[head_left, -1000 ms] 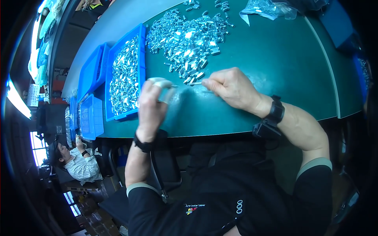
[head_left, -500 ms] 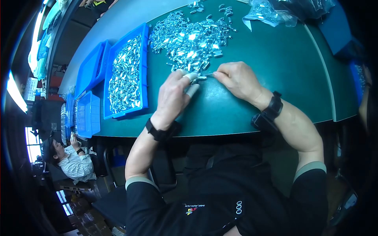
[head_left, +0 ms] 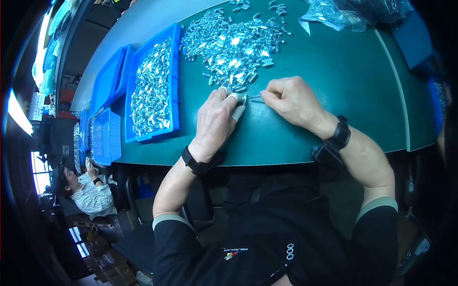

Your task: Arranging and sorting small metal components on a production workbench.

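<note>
My left hand (head_left: pixel 215 119), with pale covers on some fingertips, pinches a small shiny metal piece (head_left: pixel 245 100) at the near edge of a loose pile of similar silvery pieces (head_left: pixel 234 47). My right hand (head_left: pixel 296 104) is closed on a thin metal rod (head_left: pixel 255 97), which points left toward that piece. Whether the rod's tip touches the piece is too small to tell. Both hands are low over the green tabletop (head_left: pixel 305 57), and each wrist wears a black band.
Left of the pile stands a blue tray (head_left: pixel 175 90) filled with silvery pieces. Further left are another blue tray (head_left: pixel 106 83) and a blue basket (head_left: pixel 106 138). Clear plastic bags (head_left: pixel 334 14) lie at the far right, near a blue bin (head_left: pixel 412 40). A person (head_left: pixel 93 190) sits beyond at left.
My left hand has shifted slightly right and turned the metal piece more upright. The right hand has moved a little right, showing more of the rod. The view has shifted slightly.
</note>
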{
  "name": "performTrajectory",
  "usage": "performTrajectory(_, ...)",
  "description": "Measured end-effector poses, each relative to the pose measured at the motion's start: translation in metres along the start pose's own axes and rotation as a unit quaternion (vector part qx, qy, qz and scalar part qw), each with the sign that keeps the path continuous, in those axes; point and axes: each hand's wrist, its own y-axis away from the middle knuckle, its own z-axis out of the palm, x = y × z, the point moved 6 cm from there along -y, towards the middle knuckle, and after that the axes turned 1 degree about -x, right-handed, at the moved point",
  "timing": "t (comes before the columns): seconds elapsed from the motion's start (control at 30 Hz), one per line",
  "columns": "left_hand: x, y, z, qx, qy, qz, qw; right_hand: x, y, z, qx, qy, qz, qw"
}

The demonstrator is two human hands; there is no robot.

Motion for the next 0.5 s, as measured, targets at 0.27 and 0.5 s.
performTrajectory(0.27,0.0007,0.0014,0.0008,0.005,0.006,0.002,1.000,0.0085,-0.0021,0.0027,0.009,0.006,-0.018,1.000)
performTrajectory(0.5,0.0000,0.0033,0.0026,-0.005,-0.007,0.000,1.000,0.0027,-0.0012,0.0038,-0.022,-0.013,-0.009,1.000)
